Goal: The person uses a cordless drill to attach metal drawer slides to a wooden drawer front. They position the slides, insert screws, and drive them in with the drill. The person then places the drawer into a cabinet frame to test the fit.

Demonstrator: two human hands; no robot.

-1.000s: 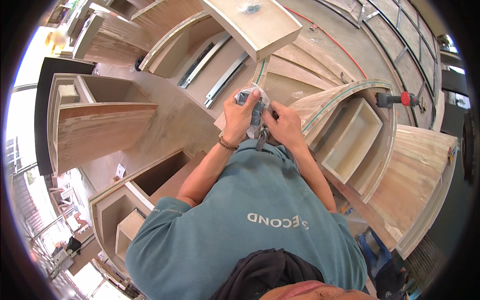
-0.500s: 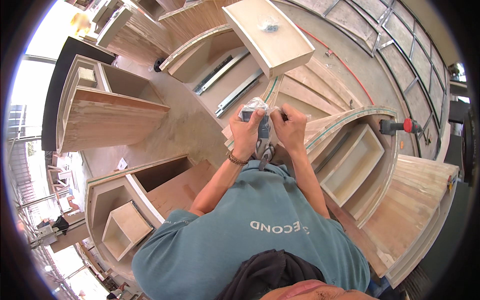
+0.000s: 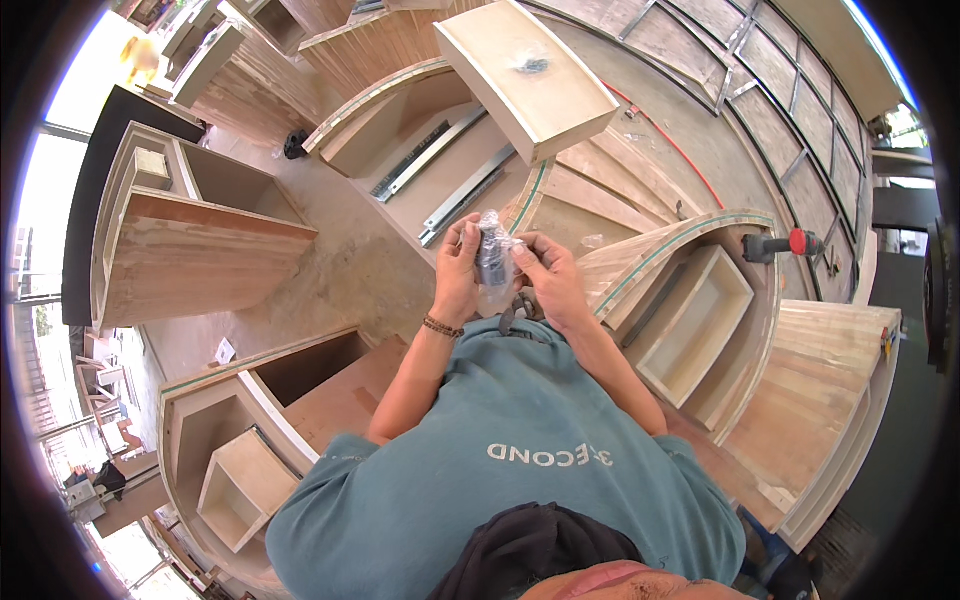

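Note:
A clear plastic bag (image 3: 493, 262) with dark, narrow pieces inside is held up in front of my chest. My left hand (image 3: 458, 275) is closed on its left side, thumb and fingers pinching the wrap. On the other side, my right hand (image 3: 552, 280) pinches the bag's edge between thumb and fingers. What exactly the dark pieces are I cannot make out. Just beyond the hands, metal drawer slides (image 3: 468, 193) lie in an open curved wooden cabinet (image 3: 395, 120). A pale wooden drawer box (image 3: 575, 105) rests across that cabinet's corner, with a small plastic packet (image 3: 532, 65) on top.
To the right, a red-and-black cordless drill (image 3: 780, 246) lies on a curved cabinet (image 3: 690, 240) with a drawer inside. Other unfinished cabinets (image 3: 200, 250) stand at the left and lower left. An orange-red hose (image 3: 665, 140) crosses the floor near a metal frame (image 3: 735, 100).
Both hands have shifted slightly left with the bag. It has been turned, so its dark contents show more upright between them. The right-hand fingers have moved onto the bag's side.

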